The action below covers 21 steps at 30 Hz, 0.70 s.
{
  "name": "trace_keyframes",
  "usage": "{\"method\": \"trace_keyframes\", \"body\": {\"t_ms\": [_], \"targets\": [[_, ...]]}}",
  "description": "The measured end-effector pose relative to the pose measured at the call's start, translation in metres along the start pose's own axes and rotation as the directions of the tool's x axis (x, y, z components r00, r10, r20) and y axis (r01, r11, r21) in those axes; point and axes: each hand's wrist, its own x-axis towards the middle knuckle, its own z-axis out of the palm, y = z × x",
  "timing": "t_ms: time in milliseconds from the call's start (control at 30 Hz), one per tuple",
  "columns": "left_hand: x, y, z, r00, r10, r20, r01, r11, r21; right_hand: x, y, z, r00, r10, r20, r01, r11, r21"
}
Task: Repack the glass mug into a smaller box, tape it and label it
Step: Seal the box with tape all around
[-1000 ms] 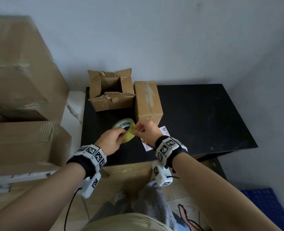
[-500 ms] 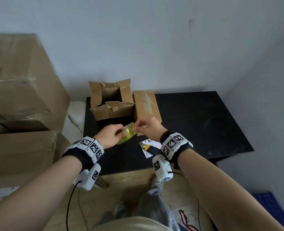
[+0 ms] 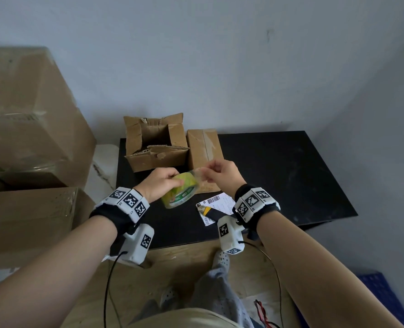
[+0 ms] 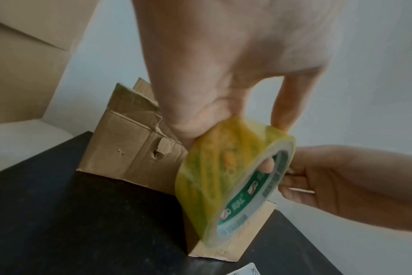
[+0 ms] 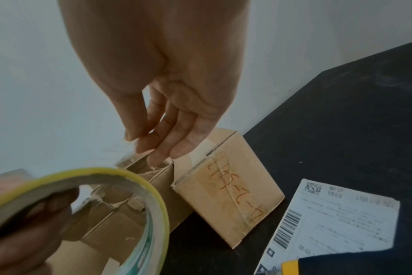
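both hands (image 3: 189, 181) hide much of the tape roll (image 3: 181, 192).

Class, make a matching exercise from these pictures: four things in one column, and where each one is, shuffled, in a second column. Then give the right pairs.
Things:
1. tape roll
2. open box
3. closed box
4. label

Places:
A. flat on the table's near part
B. held in the left hand
C. at the table's far-left corner
D. just right of the open box

Pairs: 1-B, 2-C, 3-D, 4-A
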Motion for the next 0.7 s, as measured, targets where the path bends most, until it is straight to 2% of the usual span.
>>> {"method": "trace_keyframes", "body": {"t_ms": [100,167,233,400,500,700], "targets": [[0.006,-0.004,-0.003,1.0,-0.006,-0.012,0.008,0.989,0.146,-0.001,0.006,-0.006,1.0,0.015,-0.007,-0.015,1.0,0.003],[0.008,-0.008,-0.003,0.997,-0.039,-0.068,0.055,0.966,0.254,-0.001,0.009,-0.012,1.0,0.012,-0.024,-0.012,1.0,0.015],[0.007,-0.011,0.001,0.99,-0.053,-0.13,0.087,0.958,0.275,-0.001,0.013,-0.017,1.0,0.004,-0.026,-0.004,1.0,0.001],[0.017,-0.013,0.005,0.985,-0.059,-0.164,0.109,0.943,0.314,0.002,0.026,-0.028,0.994,0.073,-0.081,-0.072,0.997,0.011],[0.025,-0.016,0.002,0.973,-0.107,-0.202,0.18,0.905,0.385,0.004,0.031,-0.04,0.986,0.117,-0.12,-0.11,0.992,0.062],[0.034,-0.011,0.013,0.965,-0.084,-0.25,0.191,0.877,0.441,0.014,0.042,-0.049,0.965,0.235,-0.119,-0.218,0.966,0.143]]}}
